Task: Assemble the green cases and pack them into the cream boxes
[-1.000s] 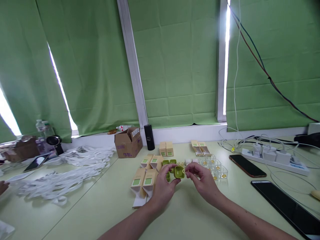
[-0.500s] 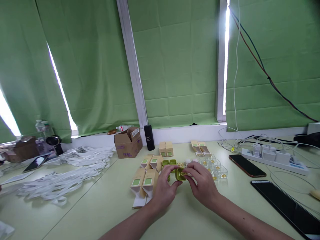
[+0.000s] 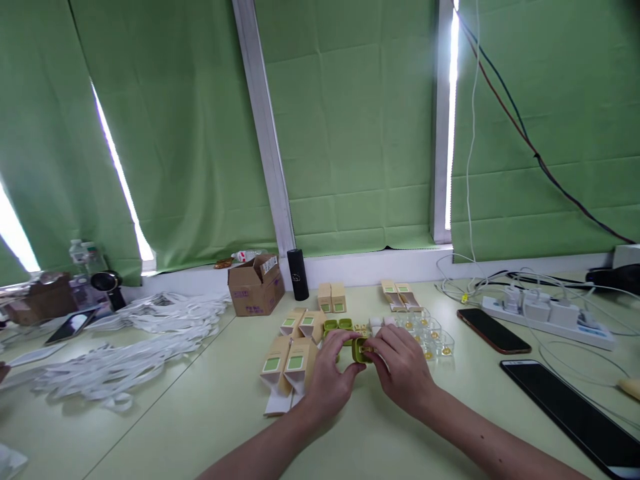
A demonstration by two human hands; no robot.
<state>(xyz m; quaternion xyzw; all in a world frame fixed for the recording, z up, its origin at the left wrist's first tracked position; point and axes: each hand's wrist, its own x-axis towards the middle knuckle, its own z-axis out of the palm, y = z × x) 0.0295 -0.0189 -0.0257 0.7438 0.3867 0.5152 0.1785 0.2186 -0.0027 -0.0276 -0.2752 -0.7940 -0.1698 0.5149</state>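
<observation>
A small olive-green case (image 3: 361,351) is held up in front of me between both hands. My left hand (image 3: 331,375) grips it from the left, thumb below and fingers above. The fingers of my right hand (image 3: 403,363) are pinched at the case's inner side, on a small yellowish piece that is partly hidden. More green cases (image 3: 345,324) lie behind my left hand. Several clear cups (image 3: 434,337) with yellow centres stand beyond my right hand. Open beige cartons (image 3: 300,357) with green windows are left of my left hand.
A brown box (image 3: 257,287) and a black cylinder (image 3: 298,275) stand at the back. White straps (image 3: 145,347) spread over the left. Phones (image 3: 494,331) and a power strip (image 3: 550,320) with cables lie right. Someone's fingertips (image 3: 4,371) show at the far left edge.
My right hand has shifted slightly left, its fingers closer over the green case. At the far left edge, more of the other person's fingers has come into view.
</observation>
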